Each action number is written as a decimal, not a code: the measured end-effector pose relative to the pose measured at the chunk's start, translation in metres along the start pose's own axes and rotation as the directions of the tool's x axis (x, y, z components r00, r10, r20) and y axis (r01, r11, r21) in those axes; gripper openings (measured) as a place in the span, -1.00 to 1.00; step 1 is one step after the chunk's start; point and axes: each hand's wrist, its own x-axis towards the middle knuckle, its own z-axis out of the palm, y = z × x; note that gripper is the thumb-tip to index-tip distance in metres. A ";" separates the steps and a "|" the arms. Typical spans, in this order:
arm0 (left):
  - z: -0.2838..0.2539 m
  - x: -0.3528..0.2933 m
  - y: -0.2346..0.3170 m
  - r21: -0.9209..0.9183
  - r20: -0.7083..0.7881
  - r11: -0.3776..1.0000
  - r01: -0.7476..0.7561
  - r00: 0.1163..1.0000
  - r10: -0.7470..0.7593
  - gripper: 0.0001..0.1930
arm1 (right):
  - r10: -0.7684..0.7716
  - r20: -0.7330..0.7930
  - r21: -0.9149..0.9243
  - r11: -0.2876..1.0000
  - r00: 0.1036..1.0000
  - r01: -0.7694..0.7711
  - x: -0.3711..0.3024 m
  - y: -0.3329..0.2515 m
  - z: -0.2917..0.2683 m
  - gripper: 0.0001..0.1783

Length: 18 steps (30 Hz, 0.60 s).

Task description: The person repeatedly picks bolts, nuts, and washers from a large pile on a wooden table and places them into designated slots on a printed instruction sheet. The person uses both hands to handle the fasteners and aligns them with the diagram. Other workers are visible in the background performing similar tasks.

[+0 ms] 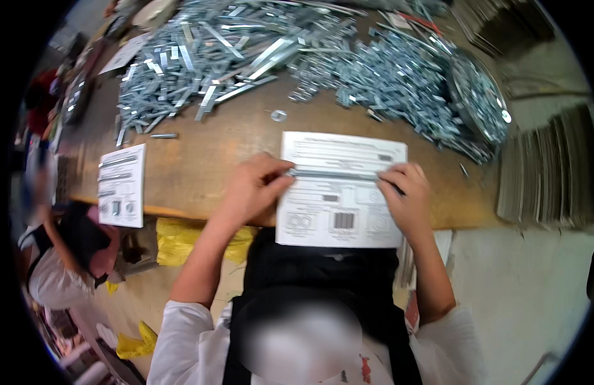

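A stiff white printed sheet (310, 205), perhaps a stack of them, lies at the table's front edge and juts out over it. Across its upper part runs a thin grey metal strip (335, 174), roughly level from side to side. My left hand (253, 187) pinches the strip's left end between thumb and fingers. At the other end, my right hand (407, 196) is closed on it with bent fingers. Both hands rest close to the sheet's side edges. The strip's very ends are hidden by my fingertips.
Long shiny metal strips (181, 64) are heaped at the far left. Small metal pieces (400, 83) pile up beside a round metal bowl (480, 96). Another printed white stack (122, 186) lies at left. Grey cardboard (547, 173) stands at right. A person (62, 256) sits at far left.
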 end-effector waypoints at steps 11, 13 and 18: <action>-0.169 0.000 -0.079 0.768 -0.316 0.586 0.258 0.949 -0.003 -0.88 | 0.266 -0.201 0.305 0.932 0.943 -0.198 -0.009 0.008 -0.007 -0.74; -0.168 0.001 -0.078 0.773 -0.201 0.625 0.112 0.977 0.073 -0.94 | 0.269 -0.232 0.390 0.906 0.935 -0.164 0.004 -0.009 -0.009 -0.80; -0.070 -0.007 0.010 -0.456 -0.055 0.888 0.062 0.994 -0.098 -0.82 | 0.180 -0.100 0.335 0.932 0.978 -0.137 0.006 -0.045 -0.013 -0.84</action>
